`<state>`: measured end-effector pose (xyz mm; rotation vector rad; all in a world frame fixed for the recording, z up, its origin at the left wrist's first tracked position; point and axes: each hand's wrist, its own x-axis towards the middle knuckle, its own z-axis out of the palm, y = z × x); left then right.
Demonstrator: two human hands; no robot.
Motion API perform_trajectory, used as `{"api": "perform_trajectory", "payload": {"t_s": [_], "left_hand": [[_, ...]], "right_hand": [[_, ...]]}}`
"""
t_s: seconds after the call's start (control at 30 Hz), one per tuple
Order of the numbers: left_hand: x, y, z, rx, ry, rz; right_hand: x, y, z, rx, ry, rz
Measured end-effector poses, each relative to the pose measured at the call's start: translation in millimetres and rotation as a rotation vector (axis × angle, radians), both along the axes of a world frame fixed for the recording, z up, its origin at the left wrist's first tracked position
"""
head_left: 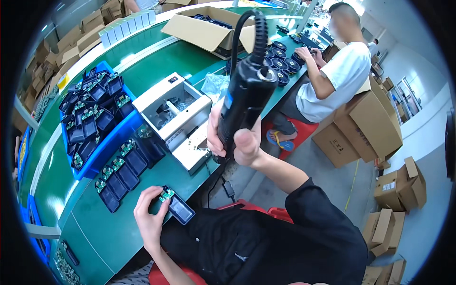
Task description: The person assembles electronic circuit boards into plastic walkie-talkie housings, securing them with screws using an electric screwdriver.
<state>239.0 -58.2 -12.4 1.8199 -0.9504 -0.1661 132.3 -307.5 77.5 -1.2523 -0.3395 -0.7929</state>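
Observation:
My left hand (150, 213) pinches a black plastic housing (181, 210) with a small green circuit board (166, 194) at one end, at the table's near edge. In my right hand (248, 148) is a black electric screwdriver (247, 97), gripped round its body and raised above the table edge. A cord loops up from its top; its tip is hidden. Beyond my hands stands a white screw dispenser box (201, 105) with small screws inside. Several similar housings (127, 175) with green boards lie in a row to its left.
A blue bin (102, 159) heaped with housings stands at the left. An open cardboard box (197, 33) sits farther back. At the right, a person in a white shirt (349, 71) works beside round black parts (281, 64). Cartons (365, 123) stand on the floor behind.

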Motion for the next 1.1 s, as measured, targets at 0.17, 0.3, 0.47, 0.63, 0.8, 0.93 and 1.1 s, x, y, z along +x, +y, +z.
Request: {"api": "perform_trajectory", "payload": {"t_s": [0.17,0.3,0.47,0.63,0.8,0.93,1.1], "left_hand": [[-6.1,3.2,1.9,0.033,0.045,0.047],[-3.6,3.3,-7.0,-0.015,0.079,0.02],[0.1,-1.4,-16.5,-0.141,-0.011,-0.048],[-1.2,4.4,-18.6,-0.11,0.02,0.003],[-1.3,6.2,-20.4,-0.093,0.004,-0.022],[-1.1,5.6,-20.8,-0.1,0.016,-0.025],[-0.8,4.7,-17.0,-0.073,-0.006,-0.02]], "right_hand": [[5.5,22.7,8.5,0.071,-0.026,0.13],[7.9,38.4,12.3,-0.079,0.097,0.06],[21.3,55.1,9.3,-0.137,0.101,0.11],[37.1,75.1,-7.5,-0.1,0.101,0.185],[45.9,87.1,-16.6,-0.174,0.124,0.182],[50.9,93.3,-25.0,-0.208,0.117,0.21],[55.4,94.5,-34.3,-0.227,0.116,0.217]]}}
